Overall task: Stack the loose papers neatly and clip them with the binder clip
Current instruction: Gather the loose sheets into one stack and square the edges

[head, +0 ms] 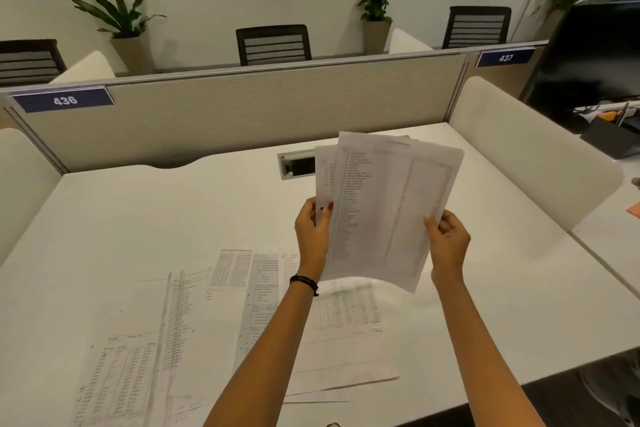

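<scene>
My left hand (313,229) pinches the left edge of the held sheets (388,204), thumb on the front, fingers curled behind. My right hand (448,239) grips the lower right edge the same way, thumb on top, fingers wrapped round the back. Both hands are closed on paper, nothing else in them. Black bracelet (304,282) on the left wrist.

Held sheets: up off the desk, in the air over its far middle, tilted toward me. At least two sheets, maybe three, can't count for sure. Not squared: a back one sticks out past the left edge and the top corners are fanned. Printed lists, text too small to read.

Loose papers (138,350): several lie flat on the white desk (173,211) near me, spread from left to centre, overlapping at odd angles, some under my forearms. Not gathered.

Binder clip: can't find it. There is a small dark thing at the bottom edge of the view between my arms, too cut off to tell what it is.

Progress, my judgement: early. A few sheets are picked up, most of the paper lies on the desk. Left to do: collect the rest, tap the edges even, find the clip, clip one edge. Nothing is clipped yet.

Further out: cable port (298,166) in the desk behind the sheets, grey partition (242,114) with number tags, dark monitor (595,55) far right.
</scene>
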The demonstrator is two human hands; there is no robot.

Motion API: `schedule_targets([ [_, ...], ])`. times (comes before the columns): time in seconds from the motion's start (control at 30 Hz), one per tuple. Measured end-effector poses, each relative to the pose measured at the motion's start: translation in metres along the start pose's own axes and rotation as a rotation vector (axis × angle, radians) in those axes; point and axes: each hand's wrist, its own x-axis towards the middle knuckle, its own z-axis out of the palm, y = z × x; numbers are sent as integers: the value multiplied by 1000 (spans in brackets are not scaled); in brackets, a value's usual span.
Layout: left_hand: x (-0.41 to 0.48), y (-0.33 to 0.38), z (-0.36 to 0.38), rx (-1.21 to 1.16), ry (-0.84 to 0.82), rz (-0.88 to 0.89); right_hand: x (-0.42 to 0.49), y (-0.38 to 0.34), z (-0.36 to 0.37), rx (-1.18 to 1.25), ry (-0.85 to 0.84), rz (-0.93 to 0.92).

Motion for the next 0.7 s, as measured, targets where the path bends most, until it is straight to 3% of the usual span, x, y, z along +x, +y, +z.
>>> schedule_targets([
  [0.17, 7, 16, 1, -47, 29, -3, -1, -12, 5, 41, -46, -65],
  [0.4, -6, 3, 2, -23, -36, -70, -11, -5, 10, -71, -205, -7],
  [0.7, -4, 15, 5, -9, -14, -9, -10, -17, 13, -63, -177, -39],
])
